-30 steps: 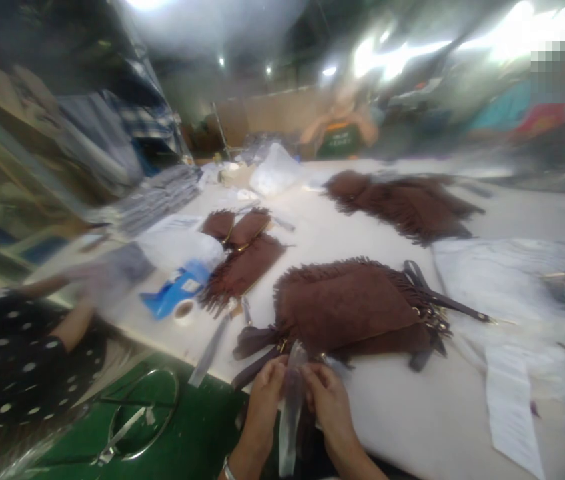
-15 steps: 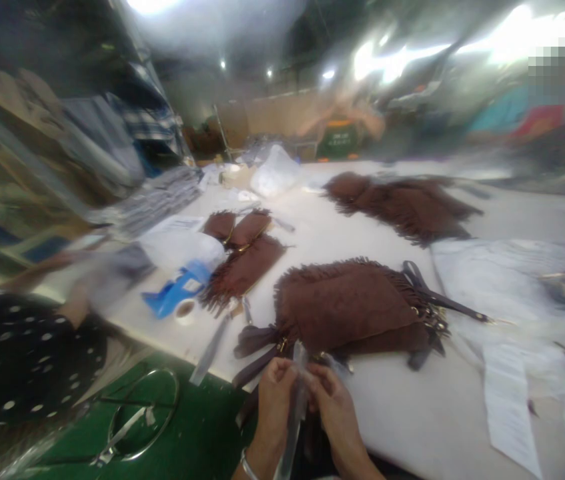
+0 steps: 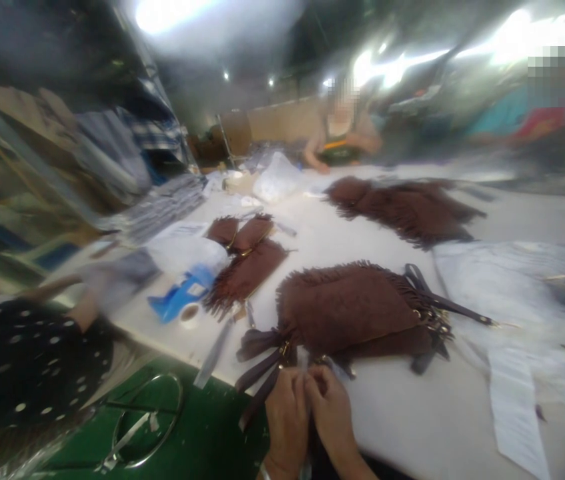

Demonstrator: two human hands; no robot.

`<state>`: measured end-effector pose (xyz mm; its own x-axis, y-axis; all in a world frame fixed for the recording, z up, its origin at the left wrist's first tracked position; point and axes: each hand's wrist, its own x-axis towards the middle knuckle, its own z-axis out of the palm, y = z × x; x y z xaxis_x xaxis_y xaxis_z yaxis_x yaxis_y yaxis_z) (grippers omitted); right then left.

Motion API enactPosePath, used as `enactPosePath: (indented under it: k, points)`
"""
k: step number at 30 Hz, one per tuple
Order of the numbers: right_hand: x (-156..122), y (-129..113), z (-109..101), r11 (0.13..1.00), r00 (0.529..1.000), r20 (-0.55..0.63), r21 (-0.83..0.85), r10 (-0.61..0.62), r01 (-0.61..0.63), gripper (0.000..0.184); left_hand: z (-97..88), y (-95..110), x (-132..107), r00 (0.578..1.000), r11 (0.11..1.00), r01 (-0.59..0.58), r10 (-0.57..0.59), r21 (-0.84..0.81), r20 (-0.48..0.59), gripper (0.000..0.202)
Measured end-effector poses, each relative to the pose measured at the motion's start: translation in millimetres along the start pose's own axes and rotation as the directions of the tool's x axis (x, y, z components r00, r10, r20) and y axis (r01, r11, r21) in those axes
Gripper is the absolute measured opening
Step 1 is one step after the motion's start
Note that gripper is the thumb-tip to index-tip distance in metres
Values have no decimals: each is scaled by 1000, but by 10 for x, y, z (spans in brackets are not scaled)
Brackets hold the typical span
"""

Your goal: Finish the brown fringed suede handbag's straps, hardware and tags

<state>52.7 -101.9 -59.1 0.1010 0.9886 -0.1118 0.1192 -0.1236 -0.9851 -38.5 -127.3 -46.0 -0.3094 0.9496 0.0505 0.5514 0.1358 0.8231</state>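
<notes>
At the table's near edge, my left hand (image 3: 286, 410) and my right hand (image 3: 331, 407) are closed close together. Both pinch a narrow translucent plastic strip (image 3: 303, 358), whose upper end sticks up between my fingers. My fingers hide most of its middle. Just beyond them lies a stack of brown fringed bags (image 3: 345, 303), suede-like, with gold-coloured fittings. Dark straps (image 3: 259, 377) with metal clasps hang from the stack's left side, next to my left hand. More straps (image 3: 437, 300) stick out on the right.
Smaller brown fringed pouches (image 3: 255, 257) lie left of centre, near a blue tape dispenser (image 3: 182, 293). Brown fringed pieces (image 3: 402, 210) lie farther back. Clear plastic (image 3: 517, 280) and a white paper strip (image 3: 517, 407) cover the right. A person in polka dots (image 3: 27, 367) works at left; another person (image 3: 342, 140) sits opposite.
My hands have drawn closer together and lower, and less of the plastic strip shows. The person opposite has raised their upper body. My view has shifted slightly.
</notes>
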Motion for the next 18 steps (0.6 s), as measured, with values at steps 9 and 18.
enactPosePath:
  k: [9,18]
  points:
    - [-49,83,-25,980,992,-6,-156,-123,121,14,-121,8,69,977,903,197,-146,-382,158,19]
    - [-138,-47,-119,977,986,62,-138,-153,161,19,-44,-33,108,892,444,448,-280,-776,355,20]
